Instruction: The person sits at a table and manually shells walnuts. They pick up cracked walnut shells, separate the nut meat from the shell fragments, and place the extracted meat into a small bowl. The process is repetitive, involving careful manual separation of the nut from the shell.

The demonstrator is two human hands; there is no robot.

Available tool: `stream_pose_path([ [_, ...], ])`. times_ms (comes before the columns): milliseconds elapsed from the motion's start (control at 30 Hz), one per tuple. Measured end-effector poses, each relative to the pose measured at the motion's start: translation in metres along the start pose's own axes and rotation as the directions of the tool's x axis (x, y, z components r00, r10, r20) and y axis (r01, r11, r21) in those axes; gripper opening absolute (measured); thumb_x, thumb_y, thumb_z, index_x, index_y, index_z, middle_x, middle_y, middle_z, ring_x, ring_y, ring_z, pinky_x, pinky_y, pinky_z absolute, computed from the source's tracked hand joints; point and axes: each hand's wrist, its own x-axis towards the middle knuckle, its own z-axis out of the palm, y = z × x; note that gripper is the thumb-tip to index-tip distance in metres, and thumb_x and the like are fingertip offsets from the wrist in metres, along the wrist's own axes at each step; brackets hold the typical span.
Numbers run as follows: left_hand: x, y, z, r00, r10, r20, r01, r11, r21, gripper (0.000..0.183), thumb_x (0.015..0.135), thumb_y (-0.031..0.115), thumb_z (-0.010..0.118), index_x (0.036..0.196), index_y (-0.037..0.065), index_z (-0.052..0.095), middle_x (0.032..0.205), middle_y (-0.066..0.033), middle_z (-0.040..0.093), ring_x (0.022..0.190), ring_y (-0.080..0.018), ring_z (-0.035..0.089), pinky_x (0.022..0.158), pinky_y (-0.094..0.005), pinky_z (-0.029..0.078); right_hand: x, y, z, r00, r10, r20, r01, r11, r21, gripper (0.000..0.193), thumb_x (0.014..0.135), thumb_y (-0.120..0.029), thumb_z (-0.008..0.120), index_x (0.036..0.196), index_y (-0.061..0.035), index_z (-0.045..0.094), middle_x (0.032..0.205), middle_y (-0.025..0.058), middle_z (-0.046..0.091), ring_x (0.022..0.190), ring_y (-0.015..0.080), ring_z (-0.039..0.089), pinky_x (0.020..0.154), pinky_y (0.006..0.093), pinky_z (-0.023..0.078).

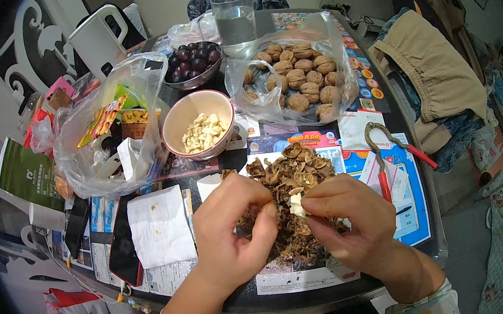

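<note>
Between the thumb and fingers of my right hand [355, 213] is a pale, peeled piece of walnut kernel [296, 205]. My left hand [230, 220] is closed in a pinch just left of it; whatever its fingertips hold is hidden. Both hands hover over a heap of broken brown walnut shells and skins [302, 170] on printed papers. Beyond my left hand, a cream bowl with a reddish rim [171, 135] holds pale peeled kernel pieces [205, 132]. Whole walnuts [296, 79] fill an open clear plastic bag [346, 79] farther back.
A plier-like nutcracker with red handles [383, 170] lies right of the shells. At left are a white napkin [161, 228], a dark phone [124, 244] and a plastic bag of snack packets [81, 169]. Dark grapes [192, 62] and a glass of water [235, 24] stand at the back.
</note>
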Motion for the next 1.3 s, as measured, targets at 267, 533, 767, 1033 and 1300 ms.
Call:
stream_pose_path([
  [267, -0.001, 0.003, 0.006, 1.0, -0.009, 0.013, 0.008, 0.996, 0.089, 0.011, 0.064, 0.001, 0.062, 0.072, 0.001, 0.055, 0.07, -0.0098, 0.056, 0.062, -0.024, 0.055, 0.056, -0.0295, 0.043, -0.002, 0.007, -0.001, 0.981, -0.176, 0.083, 0.19, 0.959, -0.209, 0.028, 0.059, -0.005, 0.061, 0.086, 0.0021, 0.056, 0.082, 0.0124, 0.056, 0.07, 0.0248, 0.055, 0.058, 0.0301, 0.047],
  [533, -0.003, 0.003, 0.008, 1.0, -0.019, -0.017, 0.021, 0.99, 0.14, 0.011, 0.062, -0.001, 0.061, 0.071, 0.001, 0.055, 0.066, -0.01, 0.053, 0.057, -0.0234, 0.053, 0.051, -0.0289, 0.042, -0.001, 0.004, 0.003, 0.946, -0.305, 0.114, 0.325, 0.891, -0.316, 0.032, 0.054, -0.005, 0.058, 0.084, 0.0054, 0.055, 0.081, 0.0129, 0.055, 0.071, 0.0241, 0.055, 0.061, 0.0298, 0.048],
  [767, -0.004, 0.001, 0.01, 0.998, 0.011, -0.059, -0.003, 0.991, 0.132, 0.011, 0.059, -0.003, 0.057, 0.066, 0.002, 0.051, 0.06, -0.008, 0.045, 0.049, -0.0206, 0.046, 0.044, -0.0279, 0.037, -0.001, -0.001, 0.006, 0.968, -0.235, 0.091, 0.249, 0.943, -0.22, 0.033, 0.055, 0.005, 0.065, 0.086, 0.0021, 0.057, 0.082, 0.0137, 0.056, 0.068, 0.0272, 0.057, 0.056, 0.0316, 0.048],
  [1033, -0.003, -0.001, 0.01, 0.999, -0.012, -0.035, 0.016, 0.995, 0.096, 0.01, 0.06, -0.003, 0.057, 0.068, 0.001, 0.051, 0.062, -0.0082, 0.047, 0.051, -0.0185, 0.048, 0.045, -0.0269, 0.038, -0.003, 0.006, 0.004, 0.99, -0.138, 0.024, 0.14, 0.983, -0.122, 0.029, 0.062, -0.001, 0.063, 0.089, 0.0028, 0.055, 0.083, 0.0141, 0.055, 0.069, 0.0276, 0.056, 0.058, 0.0329, 0.048],
  [1300, -0.004, 0.005, 0.008, 0.996, -0.085, -0.038, 0.085, 0.996, -0.005, 0.014, 0.065, 0.0, 0.063, 0.076, 0.0, 0.053, 0.071, -0.0094, 0.054, 0.056, -0.0161, 0.051, 0.052, -0.0241, 0.042, -0.002, 0.006, 0.003, 0.987, -0.16, -0.017, 0.158, 0.983, -0.097, 0.028, 0.062, 0.003, 0.064, 0.089, 0.0029, 0.055, 0.081, 0.0142, 0.055, 0.068, 0.0267, 0.056, 0.057, 0.0327, 0.048],
])
